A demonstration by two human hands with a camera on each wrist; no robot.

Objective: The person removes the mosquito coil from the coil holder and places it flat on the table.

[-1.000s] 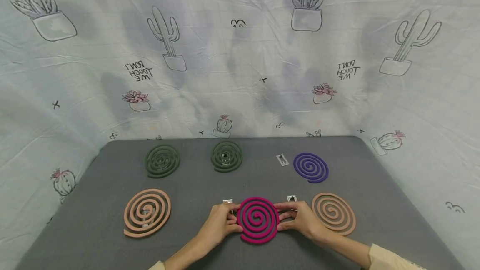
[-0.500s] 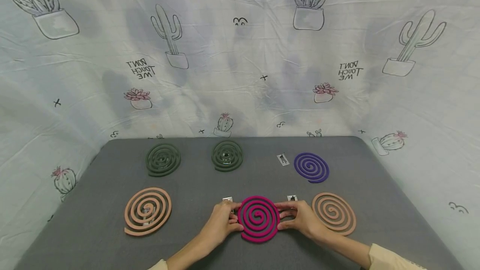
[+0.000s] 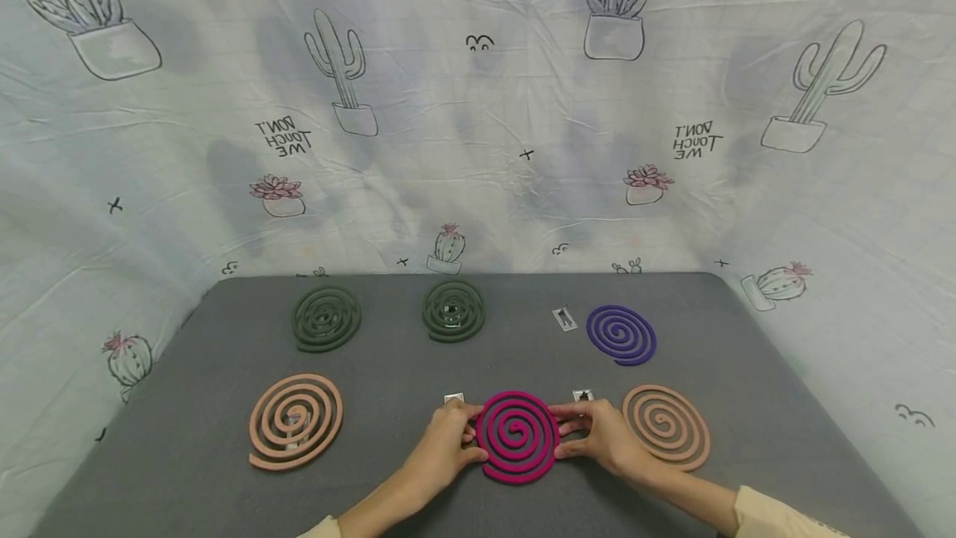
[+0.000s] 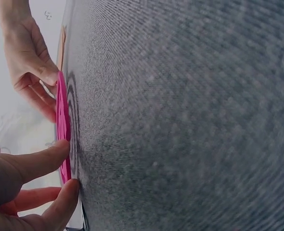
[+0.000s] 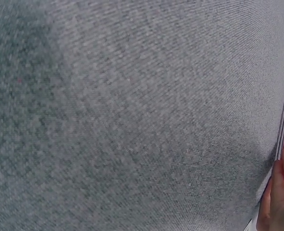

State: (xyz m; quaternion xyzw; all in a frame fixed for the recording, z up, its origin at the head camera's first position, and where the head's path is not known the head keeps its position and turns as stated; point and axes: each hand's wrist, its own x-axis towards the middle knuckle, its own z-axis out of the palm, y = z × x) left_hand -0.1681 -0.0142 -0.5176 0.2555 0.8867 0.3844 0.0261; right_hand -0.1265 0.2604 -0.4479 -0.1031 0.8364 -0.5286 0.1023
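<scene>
A magenta spiral mosquito coil [image 3: 518,437] is held level between my two hands, just above the grey tabletop; in the left wrist view its ringed shadow [image 4: 73,120] lies on the cloth. My left hand [image 3: 442,447] pinches the coil's left edge with thumb and fingers. At the opposite edge, my right hand [image 3: 603,436] grips it the same way. Behind the left hand sits a small metal coil stand [image 3: 453,398], partly covered by the fingers. Another metal stand [image 3: 583,395] shows behind the right hand. Only part of the right hand enters its own wrist view.
Two green coils [image 3: 326,319] lie at the back left. A purple coil [image 3: 621,335] is at the back right, beside a silver stand [image 3: 564,320]. Peach coils lie front left [image 3: 295,422] and right [image 3: 665,427], the right one close to my right hand. Printed cloth [image 3: 478,106] surrounds the table [image 3: 373,372].
Both hands keep their grip on the magenta coil with almost no movement. The head view has shifted very slightly.
</scene>
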